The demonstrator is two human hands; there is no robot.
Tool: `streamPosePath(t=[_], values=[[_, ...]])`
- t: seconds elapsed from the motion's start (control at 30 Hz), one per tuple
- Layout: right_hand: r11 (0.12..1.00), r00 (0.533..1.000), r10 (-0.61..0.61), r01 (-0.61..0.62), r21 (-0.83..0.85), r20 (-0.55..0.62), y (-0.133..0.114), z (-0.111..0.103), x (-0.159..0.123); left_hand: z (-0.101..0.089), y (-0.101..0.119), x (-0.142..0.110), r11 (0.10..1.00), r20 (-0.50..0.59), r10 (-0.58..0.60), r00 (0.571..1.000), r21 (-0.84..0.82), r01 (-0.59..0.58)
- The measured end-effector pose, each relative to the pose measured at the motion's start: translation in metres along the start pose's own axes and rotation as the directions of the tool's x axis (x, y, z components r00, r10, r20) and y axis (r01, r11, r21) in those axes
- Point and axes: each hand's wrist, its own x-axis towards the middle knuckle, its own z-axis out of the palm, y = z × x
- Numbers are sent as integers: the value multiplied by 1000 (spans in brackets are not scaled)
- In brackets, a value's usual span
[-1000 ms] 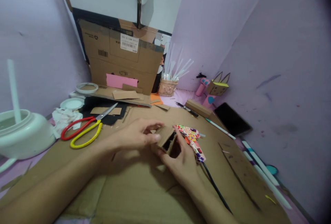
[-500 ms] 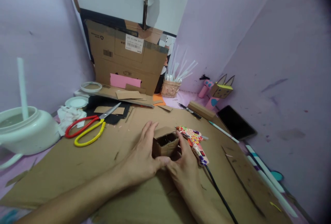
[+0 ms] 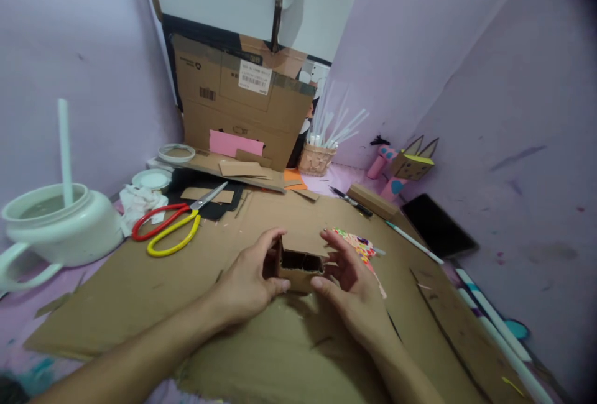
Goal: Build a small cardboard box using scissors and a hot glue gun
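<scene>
A small open-topped cardboard box stands between my hands, its dark hollow facing up and a flap rising at its back. My left hand grips its left side, thumb on the front and fingers behind. At the right side, my right hand curves round the box with its thumb at the front corner; its index finger is lifted off. Just beyond that hand lies a flower-patterned glue gun, partly hidden by the fingers. Beneath everything is a large cardboard sheet.
Scissors with red and yellow handles lie left, near a white pot holding a stick. A big cardboard box stands behind, beside a basket of white sticks. Right are a pen, a dark tablet and white tubes.
My right hand has loosened and shifted right, its fingers spreading from the box. The box's back flap shows more. The whole view has shifted slightly, with the surroundings moving right.
</scene>
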Motion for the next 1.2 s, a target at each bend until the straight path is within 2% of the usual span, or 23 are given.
streamPosePath(t=[0.13,0.27,0.43,0.63,0.73,0.93,1.2], values=[[1000,999,13,-13,5,30,0,1,5,-4,6,0,999,75,-7,997,-46,10],[996,997,-4,-3,93,82,4,2,8,-6,8,0,994,81,14,997,-112,-5],[999,997,-40,37,35,72,2,-4,7,-10,4,1,978,173,-5,985,-206,41],[992,988,-113,106,64,104,-2,-8,4,-11,0,6,971,128,-37,991,-232,66],[991,988,-121,113,77,100,0,-8,5,-11,-1,6,983,106,3,994,-182,16],[988,987,-140,134,81,74,5,-7,7,-15,2,5,977,25,193,981,89,-195],[973,971,-231,232,-4,59,6,-8,7,-18,3,5,964,11,206,979,173,-204]])
